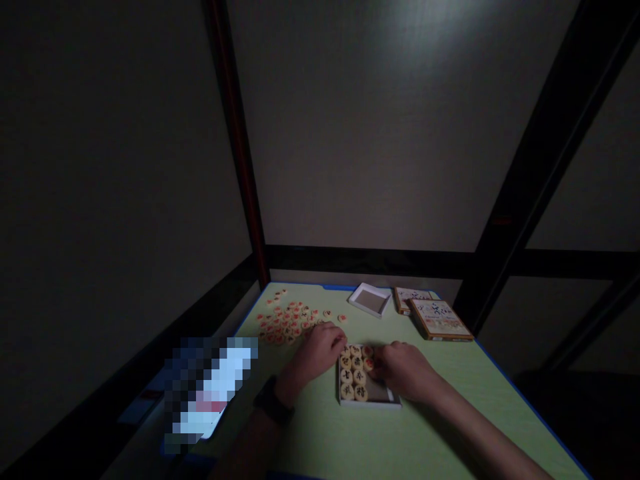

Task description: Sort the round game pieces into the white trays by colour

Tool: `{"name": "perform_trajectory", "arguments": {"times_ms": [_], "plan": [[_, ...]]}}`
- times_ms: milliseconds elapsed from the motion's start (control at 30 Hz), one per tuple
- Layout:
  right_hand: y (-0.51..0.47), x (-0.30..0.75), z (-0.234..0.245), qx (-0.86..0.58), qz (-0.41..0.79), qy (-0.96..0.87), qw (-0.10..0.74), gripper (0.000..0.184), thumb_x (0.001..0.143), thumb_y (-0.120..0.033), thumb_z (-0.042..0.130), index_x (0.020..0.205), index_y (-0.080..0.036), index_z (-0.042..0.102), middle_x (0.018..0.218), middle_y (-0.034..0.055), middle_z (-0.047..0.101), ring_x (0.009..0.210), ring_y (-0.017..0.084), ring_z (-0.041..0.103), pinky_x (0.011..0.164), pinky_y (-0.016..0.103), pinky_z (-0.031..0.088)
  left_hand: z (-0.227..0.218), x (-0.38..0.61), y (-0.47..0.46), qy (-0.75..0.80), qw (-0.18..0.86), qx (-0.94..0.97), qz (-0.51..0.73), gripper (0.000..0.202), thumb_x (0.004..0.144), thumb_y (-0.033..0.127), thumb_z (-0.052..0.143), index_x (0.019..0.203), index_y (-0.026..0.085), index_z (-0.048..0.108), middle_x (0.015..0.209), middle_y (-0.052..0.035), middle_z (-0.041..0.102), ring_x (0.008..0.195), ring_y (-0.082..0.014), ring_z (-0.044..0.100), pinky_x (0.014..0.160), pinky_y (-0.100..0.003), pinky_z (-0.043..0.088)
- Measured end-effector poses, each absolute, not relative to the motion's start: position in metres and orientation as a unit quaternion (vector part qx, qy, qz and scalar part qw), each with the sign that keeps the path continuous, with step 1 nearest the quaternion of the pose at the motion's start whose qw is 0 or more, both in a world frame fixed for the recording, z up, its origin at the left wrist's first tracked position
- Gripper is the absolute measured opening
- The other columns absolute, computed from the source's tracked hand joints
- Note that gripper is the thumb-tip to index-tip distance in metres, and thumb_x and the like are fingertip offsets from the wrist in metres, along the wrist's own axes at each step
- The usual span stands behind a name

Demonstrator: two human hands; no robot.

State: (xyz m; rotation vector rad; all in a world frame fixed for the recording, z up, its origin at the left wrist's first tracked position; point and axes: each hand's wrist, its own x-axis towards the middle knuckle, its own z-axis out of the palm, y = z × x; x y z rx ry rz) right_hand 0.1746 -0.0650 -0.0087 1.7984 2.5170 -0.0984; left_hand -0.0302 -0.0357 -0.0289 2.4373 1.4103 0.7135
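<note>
A shallow white box tray [371, 404] lies in front of me, holding rows of round Chinese chess pieces [359, 377]. Black-marked pieces fill its left two columns; red-marked ones [369, 364] sit at the top of the third. My right hand [406, 368] reaches over the tray's right side, its fingers pinched at a piece in that third column, partly hidden by them. Beside the tray's upper left corner is my left hand [324, 347], its fingers curled together; whatever they may hold is hidden. A dark watch [274, 400] is on the left wrist.
Loose chess pieces [285, 323], mostly red-marked, are spread at the green table's [315, 440] far left. An upturned box lid [370, 300] and two printed game boxes [441, 320] lie toward the back right. A blurred-out bright screen [220, 390] is at the left edge.
</note>
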Motion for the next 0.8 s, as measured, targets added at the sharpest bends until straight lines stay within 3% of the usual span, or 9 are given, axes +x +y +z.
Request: {"name": "perform_trajectory", "arguments": {"times_ms": [267,500,800], "plan": [[-0.068,0.174,-0.002,0.579,-0.035,0.814,0.027,0.019,0.083,-0.028,0.060,0.089,-0.020,0.076,0.090,0.0129,0.077,0.084,0.026,0.070,0.063,0.028,0.037,-0.033,-0.034,-0.038,0.528,0.036,0.824,0.204,0.027,0.096,0.022,0.045,0.086,0.018,0.069,0.093,-0.0059,0.070,0.090,-0.0174,0.064,0.083,-0.026,0.047],[-0.058,0.198,0.009,0.580,-0.096,0.808,-0.039,0.017,0.079,-0.026,0.063,0.085,-0.021,0.078,0.086,0.0091,0.077,0.083,0.024,0.068,0.062,0.027,0.034,-0.025,-0.023,-0.047,0.572,-0.006,0.804,0.161,0.031,0.101,0.026,0.035,0.094,0.020,0.064,0.094,-0.0061,0.071,0.087,-0.0179,0.067,0.077,-0.027,0.047],[-0.055,0.194,0.005,0.523,-0.157,0.837,-0.026,0.020,0.074,-0.015,0.056,0.076,-0.020,0.076,0.070,0.0023,0.072,0.063,0.015,0.056,0.057,0.024,0.029,-0.022,-0.018,-0.054,0.570,-0.005,0.807,0.154,0.029,0.101,0.025,0.031,0.094,0.020,0.059,0.088,-0.0055,0.072,0.081,-0.0190,0.069,0.071,-0.028,0.047]]}}
